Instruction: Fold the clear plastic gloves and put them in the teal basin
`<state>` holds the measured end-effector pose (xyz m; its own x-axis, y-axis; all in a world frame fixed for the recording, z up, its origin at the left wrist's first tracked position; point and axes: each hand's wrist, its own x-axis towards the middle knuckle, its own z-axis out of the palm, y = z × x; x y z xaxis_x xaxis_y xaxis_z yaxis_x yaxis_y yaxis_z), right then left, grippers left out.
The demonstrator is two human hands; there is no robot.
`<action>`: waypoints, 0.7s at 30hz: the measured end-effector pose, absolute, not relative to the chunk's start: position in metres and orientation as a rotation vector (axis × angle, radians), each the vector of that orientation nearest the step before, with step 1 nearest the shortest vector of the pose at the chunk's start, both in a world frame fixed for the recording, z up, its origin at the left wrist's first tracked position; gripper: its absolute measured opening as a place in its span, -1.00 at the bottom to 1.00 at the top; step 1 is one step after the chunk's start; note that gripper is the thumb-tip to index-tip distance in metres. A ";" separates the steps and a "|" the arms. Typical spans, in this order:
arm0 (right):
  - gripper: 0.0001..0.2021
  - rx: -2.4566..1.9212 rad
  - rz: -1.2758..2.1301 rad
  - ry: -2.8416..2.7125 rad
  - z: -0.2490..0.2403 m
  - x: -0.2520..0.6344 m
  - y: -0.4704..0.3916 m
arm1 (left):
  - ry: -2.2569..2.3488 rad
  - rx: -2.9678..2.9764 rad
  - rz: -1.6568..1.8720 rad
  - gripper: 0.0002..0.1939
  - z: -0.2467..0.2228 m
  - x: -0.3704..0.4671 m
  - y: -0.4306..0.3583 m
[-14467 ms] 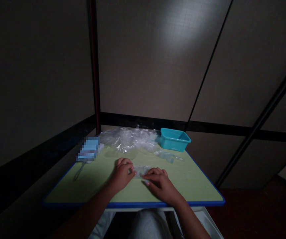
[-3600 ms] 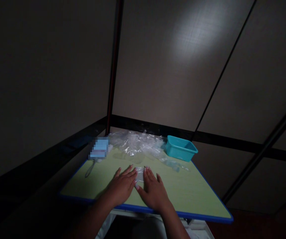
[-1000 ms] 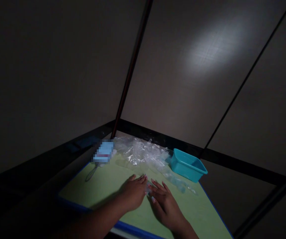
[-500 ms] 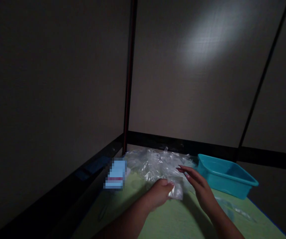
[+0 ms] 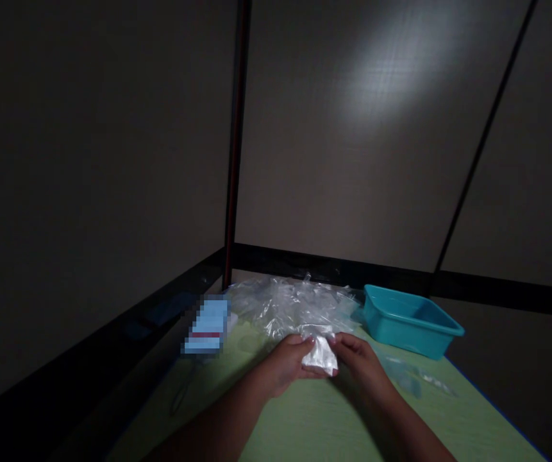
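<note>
A small, shiny clear plastic packet (image 5: 321,357) is held between my two hands, above the green table. My left hand (image 5: 289,363) is closed on its left side, thumb on top and fingers beneath. My right hand (image 5: 356,357) pinches the packet's right edge. Just behind the hands spreads a loose heap of clear plastic bags (image 5: 285,307). What the packet contains, if anything, cannot be made out.
A turquoise basin (image 5: 403,330) stands at the back right of the green table (image 5: 304,423). Flat clear plastic pieces (image 5: 413,377) lie in front of it. At the left is a pixelated blue-white object (image 5: 208,326) with a cord loop. Walls rise behind and left.
My right hand has come down and left from open above the packet and now grips its right edge. The view has shifted, so the basin and heap appear farther left and slightly higher.
</note>
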<state>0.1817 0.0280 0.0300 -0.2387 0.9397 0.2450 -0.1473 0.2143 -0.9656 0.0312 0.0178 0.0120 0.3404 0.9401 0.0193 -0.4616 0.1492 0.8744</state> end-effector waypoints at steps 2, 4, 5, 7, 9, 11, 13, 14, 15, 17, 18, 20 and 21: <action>-0.68 -0.811 1.255 -1.412 0.026 0.183 0.032 | 0.640 0.932 1.124 -0.74 0.011 0.029 0.019; -0.68 -0.825 1.197 -1.419 0.022 0.184 0.036 | 0.653 0.941 1.117 -0.73 0.009 0.028 0.020; -0.68 -0.837 1.152 -1.443 0.020 0.185 0.038 | 0.655 0.947 1.112 -0.72 0.009 0.028 0.020; -0.68 -0.859 1.069 -1.480 0.018 0.186 0.041 | 0.662 0.968 1.099 -0.69 0.010 0.027 0.020; -0.67 -0.876 1.016 -1.509 0.017 0.187 0.042 | 0.740 1.050 1.112 -0.65 0.014 0.027 0.019; -0.66 -0.891 0.996 -1.525 0.015 0.188 0.044 | 0.838 1.119 1.168 -0.63 0.020 0.025 0.019; -0.66 -0.904 0.988 -1.537 0.013 0.189 0.045 | 0.881 1.130 1.197 -0.60 0.026 0.023 0.019; -0.65 -0.907 0.983 -1.542 0.012 0.190 0.046 | 0.893 1.128 1.208 -0.59 0.027 0.023 0.019; -0.65 -0.909 0.979 -1.548 0.011 0.190 0.047 | 0.904 1.132 1.219 -0.58 0.028 0.022 0.019; -0.64 -0.906 0.986 -1.558 0.009 0.190 0.047 | 0.921 1.141 1.238 -0.57 0.029 0.021 0.020; -0.65 -0.900 0.996 -1.557 0.009 0.191 0.047 | 0.928 1.144 1.244 -0.56 0.028 0.020 0.020; -0.65 -0.885 1.022 -1.547 0.010 0.190 0.047 | 0.941 1.146 1.251 -0.57 0.027 0.020 0.020; -0.65 -0.882 1.033 -1.535 0.010 0.190 0.046 | 0.948 1.145 1.254 -0.58 0.027 0.020 0.020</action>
